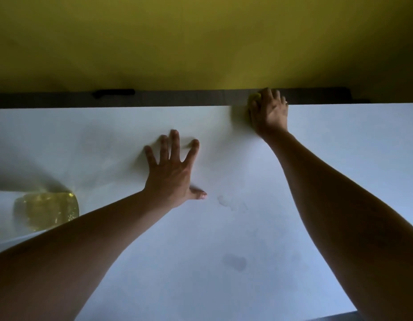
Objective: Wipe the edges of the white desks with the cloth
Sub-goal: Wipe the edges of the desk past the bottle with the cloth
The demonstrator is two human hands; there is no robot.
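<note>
The right hand (268,111) is gripping a yellow cloth (255,97) at the far edge of the white desk (340,158); the left hand (172,172) is lying flat, fingers spread, mid-desk.

Cloth (255,96) mostly under right hand (269,112)

I cannot read any text, label, brand, number or sign anywhere, not on the white desk (224,228) in front of me and not on the yellow wall (201,42).
</note>
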